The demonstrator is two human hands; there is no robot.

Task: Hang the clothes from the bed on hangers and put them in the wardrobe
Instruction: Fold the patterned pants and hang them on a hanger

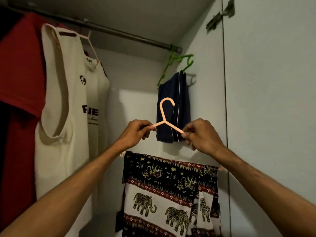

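Note:
I hold a peach plastic hanger (pixel 164 117) up inside the wardrobe, its hook pointing up. My left hand (pixel 135 133) pinches the hanger's left shoulder and my right hand (pixel 200 134) pinches its right shoulder. An elephant-print garment (pixel 168 190) in black, white and red drapes over the hanger's lower bar below my hands. The metal rail (pixel 123 34) runs across the top, well above the hook.
On the rail hang a cream sleeveless top (pixel 68 106) on a pink hanger, a red shirt (pixel 20 69) at the left, and navy shorts (pixel 174 110) on a green hanger (pixel 179 65) at the right end. The wardrobe's side wall (pixel 270 100) stands at the right.

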